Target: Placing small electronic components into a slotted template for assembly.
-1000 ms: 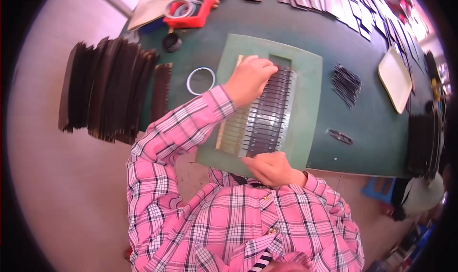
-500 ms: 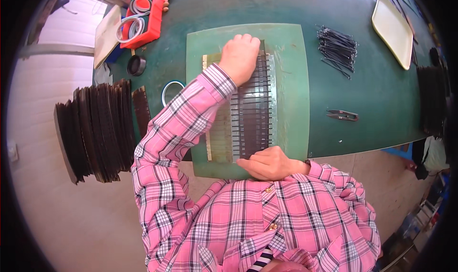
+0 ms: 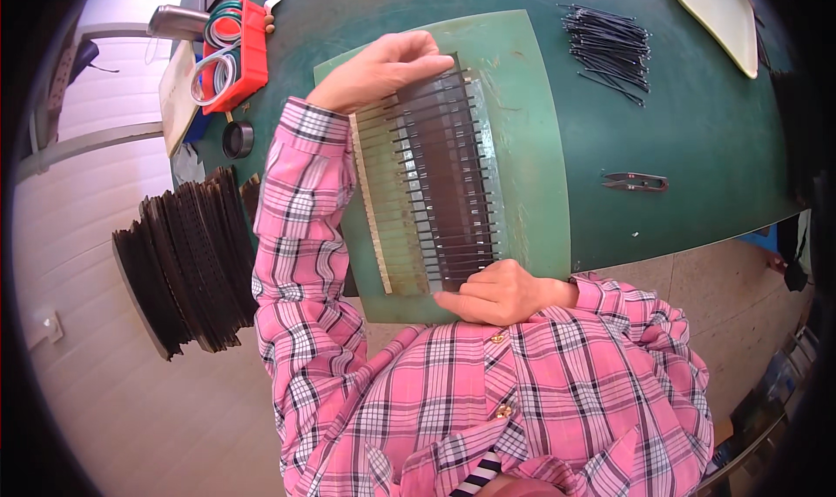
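Note:
A long dark brown strip (image 3: 440, 162) with rows of thin black crosspieces along both edges lies lengthwise on a green board (image 3: 535, 157). Under and beside it is a clear, shiny layer with a ruled pattern and a pale edging strip (image 3: 373, 209) on its left. My left hand (image 3: 383, 68) is at the strip's far end, thumb and forefinger pinched on it. At the near end rests my right hand (image 3: 495, 292), fingers curled in and closed over the strip's end; its fingertips are partly hidden.
A bundle of black ties (image 3: 607, 48) and small thread snips (image 3: 636, 182) lie to the right, a cream tray (image 3: 718, 13) beyond. On the left are a red bin (image 3: 253, 57) with tape rolls, a black round cup (image 3: 237, 139) and a stack of dark strips (image 3: 187, 262).
My left hand has shifted left at the far end, its wrist turned, thumb and forefinger now showing. The board and strip appear more tilted. My right hand stays at the near end.

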`<action>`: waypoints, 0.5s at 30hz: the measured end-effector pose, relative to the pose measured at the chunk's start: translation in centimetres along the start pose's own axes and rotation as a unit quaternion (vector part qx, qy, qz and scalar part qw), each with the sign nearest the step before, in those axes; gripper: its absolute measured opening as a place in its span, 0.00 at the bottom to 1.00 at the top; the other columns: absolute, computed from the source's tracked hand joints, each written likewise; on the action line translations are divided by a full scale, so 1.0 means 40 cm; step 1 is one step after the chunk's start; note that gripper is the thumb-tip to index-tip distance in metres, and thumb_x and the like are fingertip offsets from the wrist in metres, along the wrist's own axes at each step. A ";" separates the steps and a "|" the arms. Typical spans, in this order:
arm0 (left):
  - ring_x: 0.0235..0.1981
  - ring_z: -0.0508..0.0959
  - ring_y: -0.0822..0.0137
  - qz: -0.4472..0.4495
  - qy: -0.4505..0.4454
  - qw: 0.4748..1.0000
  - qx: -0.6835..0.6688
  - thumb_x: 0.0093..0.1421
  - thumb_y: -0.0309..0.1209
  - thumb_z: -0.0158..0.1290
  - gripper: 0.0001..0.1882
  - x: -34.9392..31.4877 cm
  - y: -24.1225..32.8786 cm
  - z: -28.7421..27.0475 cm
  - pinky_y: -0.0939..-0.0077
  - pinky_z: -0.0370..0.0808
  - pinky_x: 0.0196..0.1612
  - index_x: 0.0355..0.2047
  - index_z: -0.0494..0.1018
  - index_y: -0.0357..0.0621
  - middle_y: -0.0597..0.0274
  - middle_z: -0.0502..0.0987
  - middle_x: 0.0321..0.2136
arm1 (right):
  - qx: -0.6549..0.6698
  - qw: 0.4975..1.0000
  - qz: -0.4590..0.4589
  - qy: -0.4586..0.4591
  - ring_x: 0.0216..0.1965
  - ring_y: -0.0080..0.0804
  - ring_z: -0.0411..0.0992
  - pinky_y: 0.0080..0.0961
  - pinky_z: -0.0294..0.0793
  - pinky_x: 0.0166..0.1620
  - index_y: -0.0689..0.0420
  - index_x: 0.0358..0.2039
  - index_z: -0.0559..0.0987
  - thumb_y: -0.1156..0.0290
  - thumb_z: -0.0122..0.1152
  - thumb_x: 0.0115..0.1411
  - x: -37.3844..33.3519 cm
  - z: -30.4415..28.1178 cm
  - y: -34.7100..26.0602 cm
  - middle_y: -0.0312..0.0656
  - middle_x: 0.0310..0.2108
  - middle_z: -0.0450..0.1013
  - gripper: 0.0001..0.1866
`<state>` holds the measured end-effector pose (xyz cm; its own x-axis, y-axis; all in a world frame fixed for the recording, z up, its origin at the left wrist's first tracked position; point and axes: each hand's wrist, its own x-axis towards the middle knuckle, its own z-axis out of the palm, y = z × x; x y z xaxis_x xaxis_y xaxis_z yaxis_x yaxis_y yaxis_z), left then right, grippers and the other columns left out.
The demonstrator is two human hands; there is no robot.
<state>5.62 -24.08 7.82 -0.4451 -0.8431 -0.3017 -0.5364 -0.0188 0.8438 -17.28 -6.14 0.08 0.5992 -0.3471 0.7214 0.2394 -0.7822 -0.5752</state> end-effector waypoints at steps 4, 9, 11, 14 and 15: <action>0.27 0.60 0.87 -0.001 -0.106 0.994 -0.030 0.67 0.38 0.46 0.11 -0.025 0.069 -0.037 0.90 0.59 0.32 0.33 0.68 0.45 0.80 0.63 0.24 | 0.000 0.998 -0.053 0.039 0.11 0.18 0.59 0.18 0.57 0.12 0.66 0.37 0.78 0.79 0.61 0.48 0.002 -0.003 0.016 0.30 0.13 0.58 0.13; 0.24 0.61 0.90 0.019 -0.017 0.999 -0.036 0.65 0.41 0.49 0.09 -0.038 0.091 -0.128 0.91 0.56 0.23 0.34 0.70 0.51 0.84 0.66 0.24 | -0.003 0.992 -0.100 0.079 0.11 0.19 0.60 0.18 0.56 0.13 0.68 0.36 0.79 0.80 0.61 0.45 -0.001 -0.019 0.016 0.31 0.13 0.59 0.14; 0.26 0.68 0.90 -0.010 0.068 0.989 -0.134 0.65 0.41 0.49 0.10 -0.030 0.063 -0.199 0.91 0.63 0.26 0.36 0.73 0.50 0.83 0.70 0.26 | 0.004 0.991 -0.093 0.095 0.12 0.20 0.60 0.19 0.56 0.13 0.68 0.37 0.78 0.81 0.62 0.43 0.002 -0.024 0.008 0.32 0.14 0.60 0.17; 0.32 0.75 0.79 -0.043 0.137 0.959 -0.244 0.64 0.39 0.51 0.10 0.000 -0.003 -0.279 0.77 0.75 0.36 0.39 0.72 0.49 0.75 0.74 0.30 | 0.001 0.993 -0.080 0.092 0.11 0.20 0.60 0.19 0.56 0.13 0.68 0.37 0.78 0.81 0.61 0.43 0.005 -0.028 0.001 0.33 0.13 0.60 0.17; 0.35 0.75 0.73 -0.044 0.251 0.912 -0.322 0.63 0.37 0.51 0.09 0.037 -0.034 -0.263 0.65 0.76 0.39 0.39 0.71 0.48 0.71 0.74 0.33 | -0.002 0.994 -0.069 0.089 0.11 0.20 0.60 0.19 0.56 0.12 0.68 0.37 0.78 0.82 0.61 0.43 0.010 -0.030 -0.003 0.32 0.13 0.59 0.17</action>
<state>13.23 -30.98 10.91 0.0506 -0.9600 -0.2754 0.0511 -0.2729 0.9607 -18.00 -6.82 0.88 0.4152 -0.3218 0.8509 0.3075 -0.8307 -0.4642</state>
